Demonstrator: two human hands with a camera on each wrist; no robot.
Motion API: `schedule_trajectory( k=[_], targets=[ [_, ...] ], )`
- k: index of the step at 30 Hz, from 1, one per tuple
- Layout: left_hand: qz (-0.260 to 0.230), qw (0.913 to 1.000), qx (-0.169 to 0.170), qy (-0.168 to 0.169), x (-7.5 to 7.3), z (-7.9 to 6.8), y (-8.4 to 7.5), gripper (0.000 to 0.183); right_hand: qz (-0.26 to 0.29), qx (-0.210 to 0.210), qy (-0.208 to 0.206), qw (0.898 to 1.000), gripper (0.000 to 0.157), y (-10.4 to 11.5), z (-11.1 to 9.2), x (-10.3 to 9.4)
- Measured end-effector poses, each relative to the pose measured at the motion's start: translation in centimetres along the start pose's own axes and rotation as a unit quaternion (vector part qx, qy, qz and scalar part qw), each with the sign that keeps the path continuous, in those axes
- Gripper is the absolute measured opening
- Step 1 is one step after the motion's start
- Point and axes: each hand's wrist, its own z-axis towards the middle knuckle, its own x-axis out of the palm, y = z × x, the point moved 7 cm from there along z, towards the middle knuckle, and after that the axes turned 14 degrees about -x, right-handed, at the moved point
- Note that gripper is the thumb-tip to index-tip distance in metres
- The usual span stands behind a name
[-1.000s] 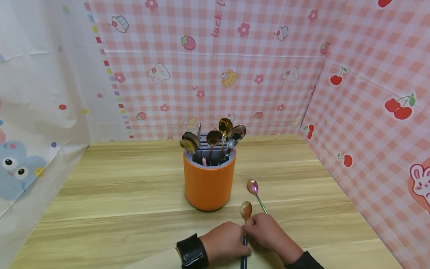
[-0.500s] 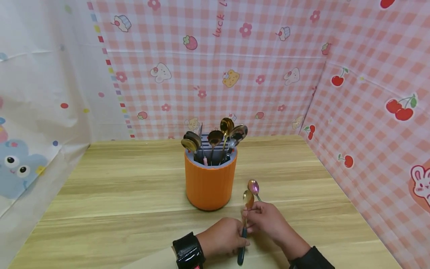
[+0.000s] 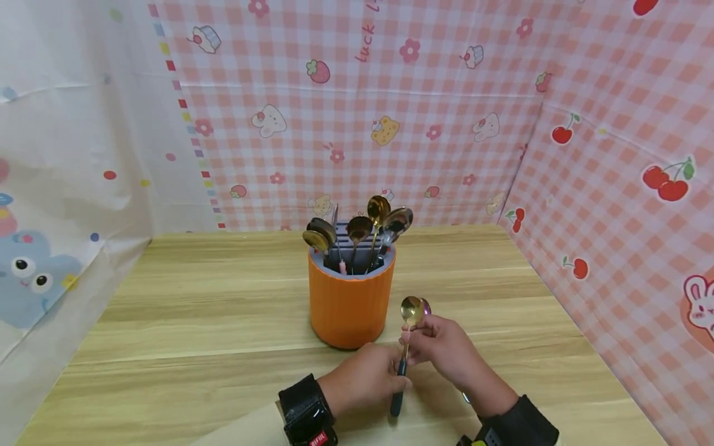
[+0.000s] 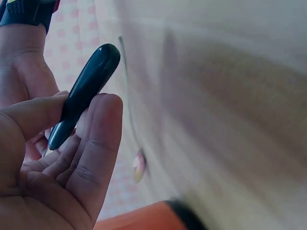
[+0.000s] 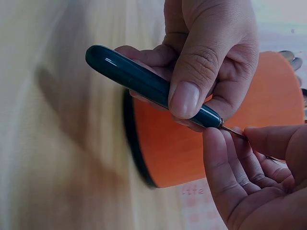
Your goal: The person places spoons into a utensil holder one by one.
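Observation:
Both hands hold one spoon with a gold bowl point(image 3: 411, 309) and a dark green handle point(image 5: 139, 79), raised off the table with the bowl pointing away. My left hand point(image 3: 365, 379) pinches the green handle between thumb and fingers. Closer to the bowl, my right hand point(image 3: 449, 353) pinches the thin gold neck point(image 5: 235, 132). A second spoon with a pinkish-purple bowl point(image 4: 139, 165) and thin stem lies on the table; in the head view my right hand and the gold bowl cover most of it.
An orange ribbed utensil holder point(image 3: 351, 306) stands just beyond the hands, with several spoons point(image 3: 359, 229) and other utensils upright in it. The wooden table point(image 3: 195, 322) is bounded by a checked cloth point(image 3: 346, 105) at the back and right.
The green-handled spoon has risen off the table and moved away from the body, both hands going with it. Its bowl now overlaps the purple spoon in the head view.

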Motion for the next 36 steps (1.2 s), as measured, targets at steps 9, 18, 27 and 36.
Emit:
schedule_trajectory(
  k=[9, 18, 27, 36],
  targets=[
    [0.026, 0.9986, 0.020, -0.042, -3.0, -0.7, -1.8, 0.021, -0.006, -0.021, 0.003, 1.000, 0.024, 2.9, 1.8, -0.3],
    [0.025, 0.9936, 0.059, -0.093, -6.3, -1.7, -3.7, 0.022, -0.024, -0.036, -0.001, 0.999, 0.023, 6.7, 3.4, -0.8],
    [0.047, 0.9885, 0.065, -0.129, -9.5, -3.0, -5.3, 0.022, -0.056, -0.059, 0.002, 0.997, 0.021, 10.5, 5.0, -0.8],
    [0.072, 0.9804, 0.064, -0.172, -12.4, -4.1, -6.8, 0.019, -0.084, -0.097, 0.014, 0.992, 0.027, 14.4, 6.6, -0.4]
  ],
)
